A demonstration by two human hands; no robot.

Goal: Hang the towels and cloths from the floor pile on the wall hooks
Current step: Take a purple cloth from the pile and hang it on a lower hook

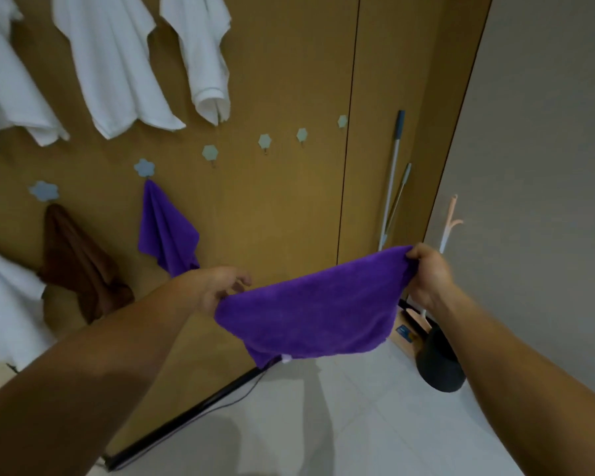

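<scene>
I hold a purple cloth (320,310) stretched between both hands in front of the brown wall. My left hand (217,286) pinches its left corner and my right hand (426,273) grips its right corner higher up. On the wall, another purple cloth (165,231) hangs from a blue flower hook (144,167), and a brown cloth (79,262) hangs from the hook (43,190) to its left. Several bare flower hooks run to the right, the nearest (210,153) just above my left hand. White towels (117,70) hang along the upper row.
Mop and broom handles (394,180) lean in the corner where the brown wall meets a grey wall. A dark bin (440,365) and a dustpan (409,328) stand on the white tiled floor (358,424) below my right hand. A dark cable runs along the wall's base.
</scene>
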